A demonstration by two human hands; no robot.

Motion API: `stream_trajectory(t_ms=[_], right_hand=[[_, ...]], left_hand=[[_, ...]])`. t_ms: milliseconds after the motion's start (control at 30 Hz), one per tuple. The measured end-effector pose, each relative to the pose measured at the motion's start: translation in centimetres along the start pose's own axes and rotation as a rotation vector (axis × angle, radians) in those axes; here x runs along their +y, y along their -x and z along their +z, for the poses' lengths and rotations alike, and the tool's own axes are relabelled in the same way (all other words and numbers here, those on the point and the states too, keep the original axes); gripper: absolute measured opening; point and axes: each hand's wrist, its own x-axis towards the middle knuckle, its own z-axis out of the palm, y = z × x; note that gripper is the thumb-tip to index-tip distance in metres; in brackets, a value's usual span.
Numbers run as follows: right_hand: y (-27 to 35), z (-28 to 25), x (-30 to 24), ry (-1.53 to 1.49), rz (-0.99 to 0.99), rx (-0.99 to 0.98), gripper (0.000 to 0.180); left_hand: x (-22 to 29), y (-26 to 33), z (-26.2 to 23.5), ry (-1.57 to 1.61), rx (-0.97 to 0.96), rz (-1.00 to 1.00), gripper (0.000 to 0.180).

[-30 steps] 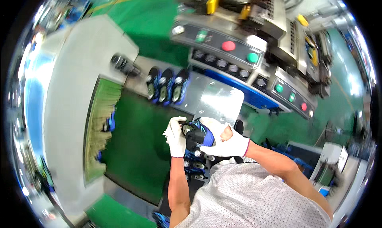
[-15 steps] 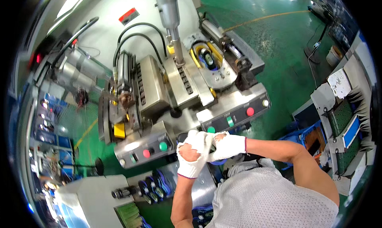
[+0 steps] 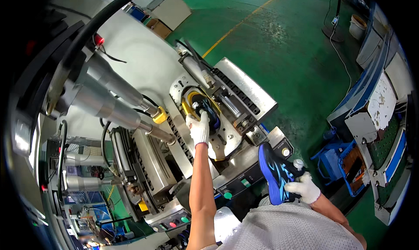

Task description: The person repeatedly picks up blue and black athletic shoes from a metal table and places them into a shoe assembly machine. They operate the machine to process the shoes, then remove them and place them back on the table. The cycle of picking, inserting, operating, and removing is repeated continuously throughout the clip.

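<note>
My left hand [image 3: 199, 128], in a white glove, reaches up onto the press machine and rests on a dark shoe [image 3: 205, 110] that sits inside the yellow-rimmed mould [image 3: 188, 102]. Whether the fingers grip the shoe is not clear. My right hand [image 3: 304, 188], also gloved, holds a second shoe [image 3: 273, 173], black with a bright blue sole and blue stripes, low at my right side near the machine's front edge.
The metal press [image 3: 244, 93] with cylinders [image 3: 109, 97] and hoses fills the left and centre. A panel with green and red buttons [image 3: 227, 194] lies below it. Blue racks and bins [image 3: 375, 119] stand at the right on the green floor [image 3: 288, 45].
The view swung from the rack of shoes to the press. Both hands held one shoe together before; now my left hand is up at the mould and my right holds a shoe alone.
</note>
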Motion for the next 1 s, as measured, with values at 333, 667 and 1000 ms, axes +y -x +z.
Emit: stream_trajectory(t_ms=[333, 667, 1000], right_hand=[[-1.4, 0.9, -0.6, -0.062, -0.153, 0.091, 0.057], [-20.0, 14.5, -9.3, 0.289, -0.328, -0.183, 0.053], [-49.2, 18.9, -1.0, 1.648, -0.678, 0.425, 0.048]], left_hand=[[-3.5, -6.9, -1.8, 0.267, -0.141, -0.198, 0.036], [-7.7, 18.9, -20.5, 0.162, -0.222, 0.083, 0.059], [-27.0, 45.3, -24.6, -0.281, -0.076, -0.831, 0.08]])
